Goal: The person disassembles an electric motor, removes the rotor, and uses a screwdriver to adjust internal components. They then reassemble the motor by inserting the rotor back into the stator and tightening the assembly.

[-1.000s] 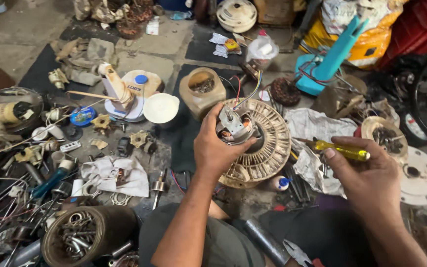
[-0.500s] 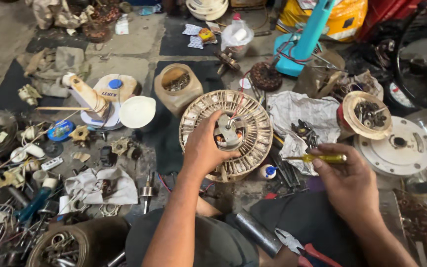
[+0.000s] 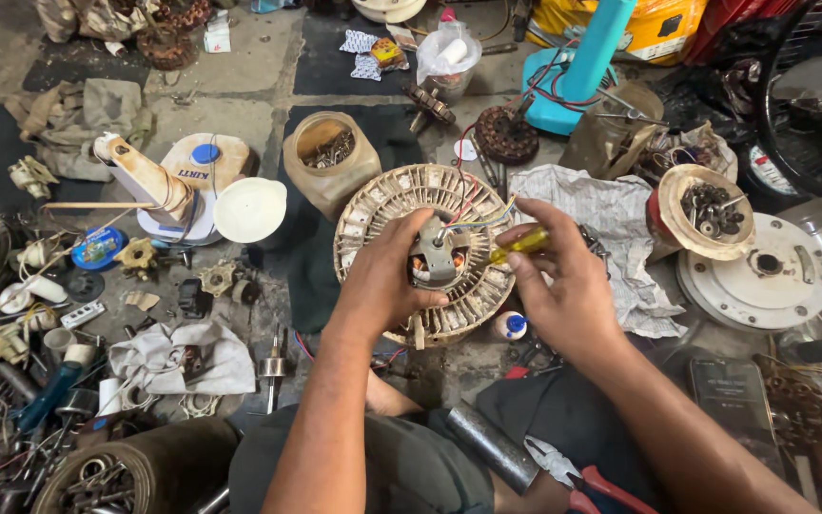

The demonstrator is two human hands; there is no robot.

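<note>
Since the earlier frames, the right hand (image 3: 568, 290) has come in from the right side with the yellow-handled screwdriver (image 3: 518, 244) and now sits against the fan motor stator (image 3: 430, 252), while the left hand (image 3: 387, 281) has stayed on the stator's centre. Left hand: fingers curled over the metal hub (image 3: 440, 262) at the middle of the round winding disc, gripping it and pressing it down onto the floor (image 3: 240, 105). Right hand: closed around the screwdriver, handle pinched between thumb and fingers, shaft pointing left toward the hub; the tip is hidden behind the hub. Coloured wires (image 3: 473, 214) rise from the hub between the two hands. Stator position: on the floor directly in front of the seated person, just above the knees. To its right, touching its rim, lies a crumpled grey cloth (image 3: 611, 228); beyond that stand a bowl of screws (image 3: 701, 209) and a round metal cover plate (image 3: 753, 276). To its upper left stands a tan plastic jar (image 3: 330, 162) of hardware, and further left a white cap (image 3: 249, 209).
</note>
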